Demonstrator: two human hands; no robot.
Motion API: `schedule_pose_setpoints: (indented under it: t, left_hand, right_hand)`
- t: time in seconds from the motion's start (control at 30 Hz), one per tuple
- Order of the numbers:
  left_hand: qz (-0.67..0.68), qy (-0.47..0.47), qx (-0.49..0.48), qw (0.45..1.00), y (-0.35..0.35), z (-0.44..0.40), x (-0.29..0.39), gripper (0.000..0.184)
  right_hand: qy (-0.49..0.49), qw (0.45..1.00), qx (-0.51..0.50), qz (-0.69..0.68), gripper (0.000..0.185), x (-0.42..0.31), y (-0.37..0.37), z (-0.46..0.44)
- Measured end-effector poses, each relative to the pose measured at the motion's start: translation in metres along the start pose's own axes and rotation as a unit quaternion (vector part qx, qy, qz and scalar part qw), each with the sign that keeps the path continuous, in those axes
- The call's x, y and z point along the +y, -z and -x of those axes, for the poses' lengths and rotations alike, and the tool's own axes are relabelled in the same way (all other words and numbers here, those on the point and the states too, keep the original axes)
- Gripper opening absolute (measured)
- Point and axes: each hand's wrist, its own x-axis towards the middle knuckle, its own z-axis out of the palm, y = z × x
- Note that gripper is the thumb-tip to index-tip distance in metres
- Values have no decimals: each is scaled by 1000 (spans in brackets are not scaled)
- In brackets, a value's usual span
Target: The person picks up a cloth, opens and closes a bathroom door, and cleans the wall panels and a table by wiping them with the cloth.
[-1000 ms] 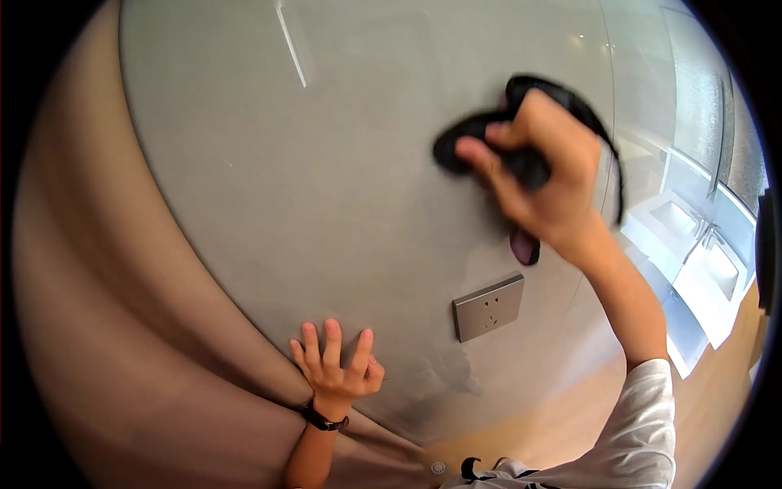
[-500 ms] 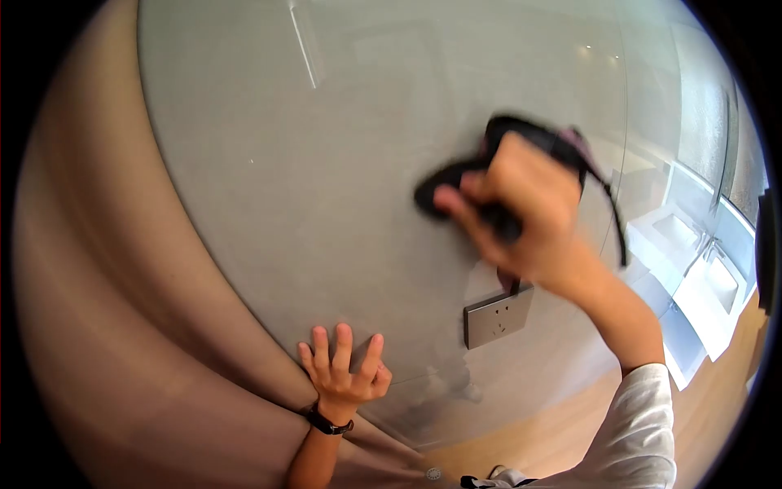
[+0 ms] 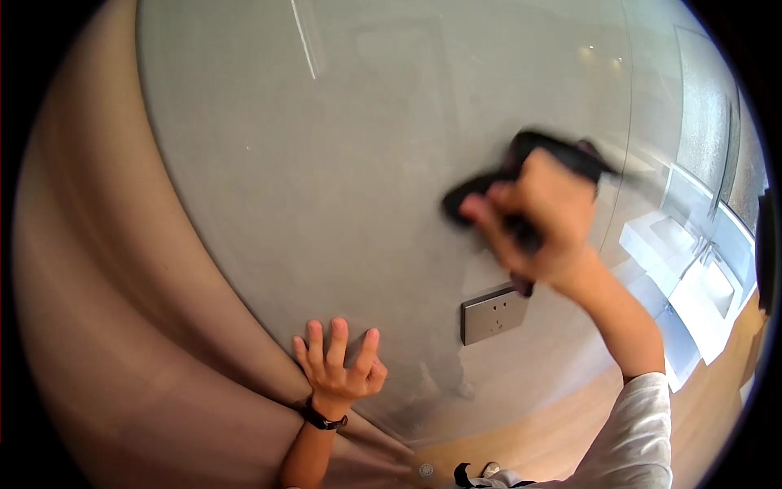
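Note:
My right hand [image 3: 550,220] is closed around a black item [image 3: 481,196], blurred by motion, that lies against the glossy grey wall panel [image 3: 326,187]. A black strap or flap sticks out behind the knuckles, and a dark purplish end shows below the hand, just above the wall socket [image 3: 493,316]. What exactly the black item is, I cannot make out. Lower down, my left hand [image 3: 338,367] rests on the panel with its fingers spread, holding nothing, and a dark band circles its wrist.
A beige curtain [image 3: 138,269] hangs along the left side, beside the panel's edge. At the right are white washbasins [image 3: 709,285] below a bright frosted window [image 3: 707,106]. Wooden floor [image 3: 562,424] shows at the bottom, with a round drain [image 3: 426,469].
My right hand with the black item has moved down since the first frame, then slightly right since the second. The strap has swung. My left hand stays on the panel.

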Motion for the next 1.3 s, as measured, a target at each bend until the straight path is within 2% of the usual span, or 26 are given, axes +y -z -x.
schedule_pose_setpoints:
  t: [0.1,0.23,0.33,0.4,0.5,0.57,0.63,0.7,0.8,0.83,0.9,0.97,1.03,1.1,1.17,1.23,1.3]
  left_hand:
    - [1,3,-5,1000,1,-1,1,38]
    - [9,30,-4,999,1,-1,6,41]
    - [7,26,2,1000,1,-3,4,40]
    - [5,-5,0,1000,0,-1,2,40]
    - [8,-1,-5,1000,1,-2,2,40]
    - [9,-2,-4,1000,0,-1,3,40]
    - [10,1,-6,1000,-2,2,3,40]
    - [14,-2,1,1000,-1,2,2,40]
    - [18,3,-8,1000,0,3,4,40]
    - [20,1,-6,1000,0,3,4,40]
    - [19,-1,-10,1000,-1,4,4,40]
    - [19,-4,-1,1000,-5,3,5,40]
    - [20,-2,5,1000,-5,4,6,40]
    - [23,1,2,1000,-6,6,6,40]
    - [28,9,-3,1000,0,5,7,40]
    - [35,7,-12,999,3,2,13,40]
    - [46,31,-32,998,0,6,13,40]
  right_hand:
    - [20,992,-98,-81,31,-19,0,33]
    - [-3,993,-108,-49,33,-14,10,56]
    - [14,993,-116,-33,32,-13,14,45]
    - [-8,997,-80,-15,36,-13,5,36]
    - [-46,998,-27,28,31,-15,-5,6]
    - [-16,999,39,31,27,-1,-16,-10]
    - [-38,991,124,35,29,11,-15,-35]
    - [-79,984,152,47,25,6,-22,-33]
    - [-62,997,34,7,25,-27,-31,5]
    - [-20,1000,1,-6,26,-41,-30,17]
    - [2,996,-81,-24,25,-36,-18,20]
    - [-18,998,51,-25,25,-15,-25,5]
    - [-76,988,131,42,24,9,-12,-26]
    - [-80,985,137,62,23,4,-21,-27]
    - [-65,995,78,-17,22,-28,-35,-7]
    - [-51,998,-42,-23,23,-66,-46,26]
    - [-54,992,-92,-74,23,-68,-45,36]
